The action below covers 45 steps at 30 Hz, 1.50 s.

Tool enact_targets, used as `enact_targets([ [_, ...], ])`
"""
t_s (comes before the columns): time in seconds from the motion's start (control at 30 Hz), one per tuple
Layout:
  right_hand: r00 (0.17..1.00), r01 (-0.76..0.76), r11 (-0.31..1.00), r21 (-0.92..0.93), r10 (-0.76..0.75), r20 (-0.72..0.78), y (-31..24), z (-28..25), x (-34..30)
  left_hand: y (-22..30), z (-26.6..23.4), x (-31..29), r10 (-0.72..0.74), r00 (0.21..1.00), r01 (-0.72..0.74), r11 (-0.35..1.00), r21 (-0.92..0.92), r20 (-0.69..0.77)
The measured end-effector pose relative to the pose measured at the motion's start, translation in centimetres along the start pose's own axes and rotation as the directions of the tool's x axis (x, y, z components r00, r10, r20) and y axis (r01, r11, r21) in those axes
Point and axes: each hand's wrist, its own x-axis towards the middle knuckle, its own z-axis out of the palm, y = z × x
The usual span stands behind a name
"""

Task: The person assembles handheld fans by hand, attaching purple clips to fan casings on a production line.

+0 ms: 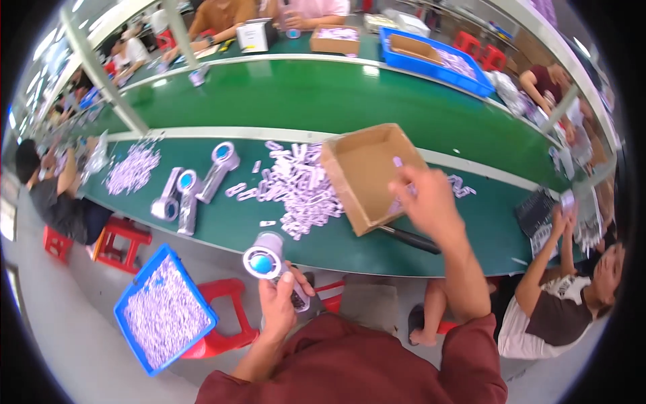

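Note:
My left hand (278,299) is wrapped round the handle of a lilac handheld fan (264,259), its round head with a blue centre tilted up before the table edge. At an open cardboard box (367,172), my right hand (431,202) is over the right side with fingers pinched. A small lilac plastic piece (398,161) shows at its fingertips. More such pieces lie partly hidden behind the fingers. Left of the box spreads a heap of small lilac plastic pieces (299,185). Further left lie several similar fans (219,168), some with blue centres.
A long dark object (410,239) sticks out beneath the box. Another lilac pile (134,167) lies at the far left. A blue tray (168,310) of small pieces stands by a red stool (232,316). Beyond the green belt (269,91) people work; another person (558,296) sits at right.

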Motion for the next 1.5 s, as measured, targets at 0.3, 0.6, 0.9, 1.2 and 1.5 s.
enact_targets([
  [0.3, 0.922, 0.046, 0.757, -0.652, 0.220, 0.320, 4.1, 6.0, 6.4, -1.3, -2.4, -4.1, -0.135, 0.991, 0.135, 0.991, 0.022, -0.022],
  [0.6, 0.937, 0.019, 0.830, -0.557, 0.179, 0.300, 4.3, 6.0, 6.0, -0.8, -3.4, -2.9, -0.092, 0.993, 0.095, 0.995, -0.039, 0.069],
  [0.9, 0.995, 0.003, 0.989, -0.149, 0.012, 0.102, 3.4, 4.0, 4.1, -0.1, -3.2, -3.5, -0.174, 0.982, 0.169, 0.984, 0.064, 0.069],
  [1.2, 0.893, 0.273, 0.718, 0.641, -0.437, 0.110, -8.2, 1.9, -4.7, 2.0, -2.6, -0.5, -0.044, 0.995, 0.066, 0.967, 0.244, -0.092],
  [1.5, 0.887, -0.178, 0.365, 0.914, -0.343, 0.309, -9.0, 8.3, -10.9, 0.9, -1.0, -3.0, -0.313, 0.927, 0.309, 0.950, 0.053, 0.207],
])
